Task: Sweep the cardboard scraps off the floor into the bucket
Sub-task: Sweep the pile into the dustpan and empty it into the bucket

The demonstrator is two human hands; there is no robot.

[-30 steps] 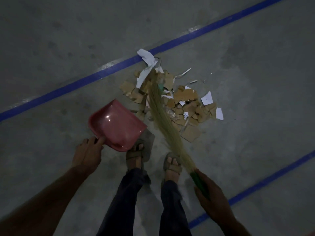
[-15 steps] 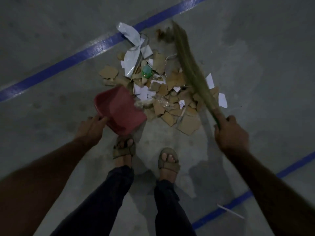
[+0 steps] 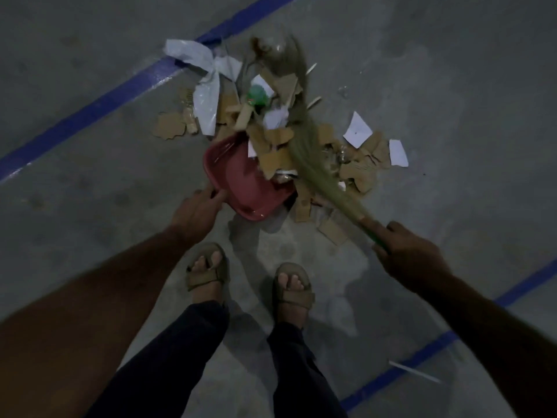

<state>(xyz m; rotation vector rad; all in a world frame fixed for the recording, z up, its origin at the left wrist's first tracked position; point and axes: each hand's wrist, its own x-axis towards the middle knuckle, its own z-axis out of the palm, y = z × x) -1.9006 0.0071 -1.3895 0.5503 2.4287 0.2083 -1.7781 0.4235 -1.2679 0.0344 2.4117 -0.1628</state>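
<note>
A heap of brown cardboard scraps (image 3: pixel 278 137) mixed with white paper bits and a green scrap lies on the grey concrete floor. My left hand (image 3: pixel 197 211) grips the near rim of a red dustpan (image 3: pixel 241 184) whose mouth is pushed into the heap; a few scraps rest on its lip. My right hand (image 3: pixel 408 256) is closed around the green handle of a straw broom (image 3: pixel 304 149). The bristles lie across the heap, their tips blurred at its far side. No bucket is in view.
A crumpled white plastic sheet (image 3: pixel 208 86) lies at the heap's far left, on a blue floor line (image 3: pixel 90 116). A second blue line (image 3: pixel 422 357) runs at lower right beside a thin white stick (image 3: pixel 414 372). My sandalled feet (image 3: pixel 208 276) stand just behind the dustpan.
The dustpan has been pushed forward into the heap and scraps now sit on its lip. The broom has swung from my left side over the heap and now drags toward the dustpan.
</note>
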